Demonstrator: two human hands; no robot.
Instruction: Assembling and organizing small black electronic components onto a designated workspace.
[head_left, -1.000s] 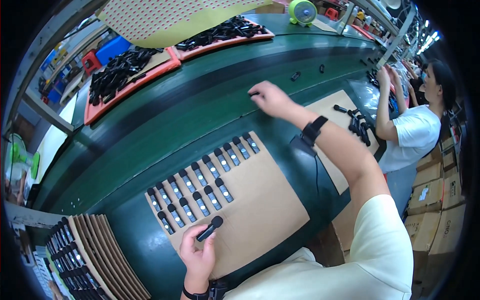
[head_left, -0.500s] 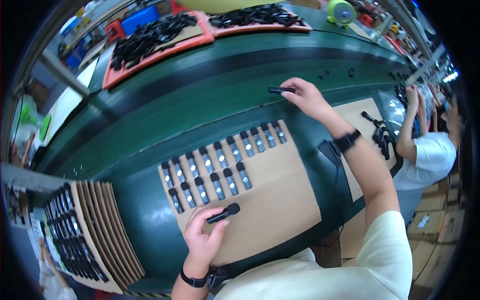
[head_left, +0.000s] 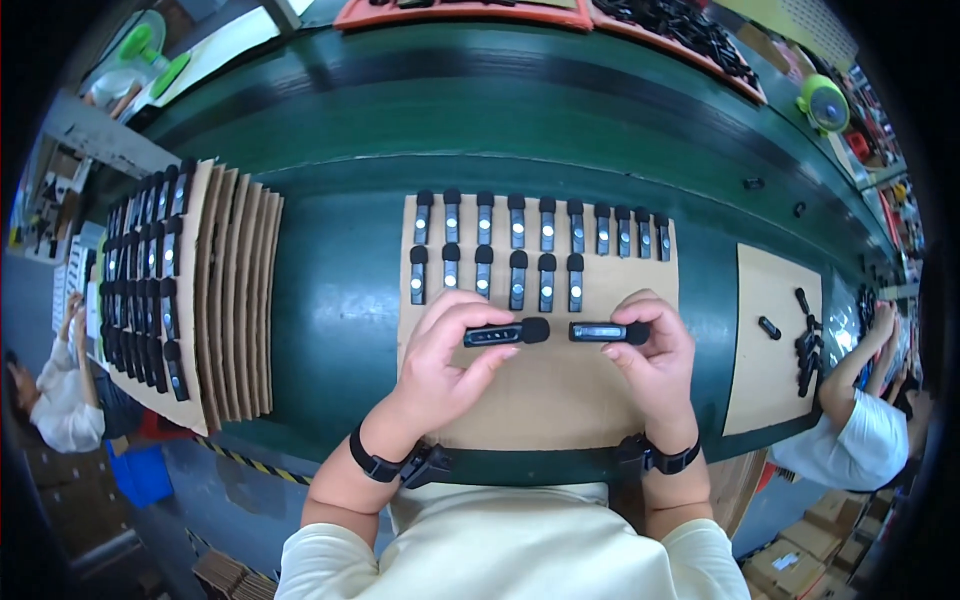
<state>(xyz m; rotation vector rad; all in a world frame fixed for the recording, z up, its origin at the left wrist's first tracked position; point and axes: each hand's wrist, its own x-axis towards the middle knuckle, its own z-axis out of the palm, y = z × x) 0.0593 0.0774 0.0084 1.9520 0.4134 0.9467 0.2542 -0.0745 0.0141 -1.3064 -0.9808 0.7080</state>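
My left hand (head_left: 432, 350) pinches a small black clip-on microphone (head_left: 494, 335), its round foam tip pointing right. Between the thumb and fingers of my right hand (head_left: 662, 352) is a second clip-on microphone (head_left: 596, 332), a pale strip along its side and a foam tip at the finger end. The two are level and a short gap apart, above a brown cardboard sheet (head_left: 530, 410). On that sheet's far part lie two rows of similar microphones (head_left: 517, 228), foam tips away from me; the nearer row is shorter.
Upright cardboard sheets (head_left: 238, 300) stand at left, the outermost covered with microphones. At right, another cardboard sheet (head_left: 765, 385) bears several loose dark pieces. Beyond runs a green belt (head_left: 420, 110) with red trays (head_left: 465, 12) past it. People sit at both sides; a green fan (head_left: 822, 104) stands far right.
My right hand has come back from over the belt to beside the left, carrying its microphone. The left one has risen from the sheet's near part, and the view has turned.
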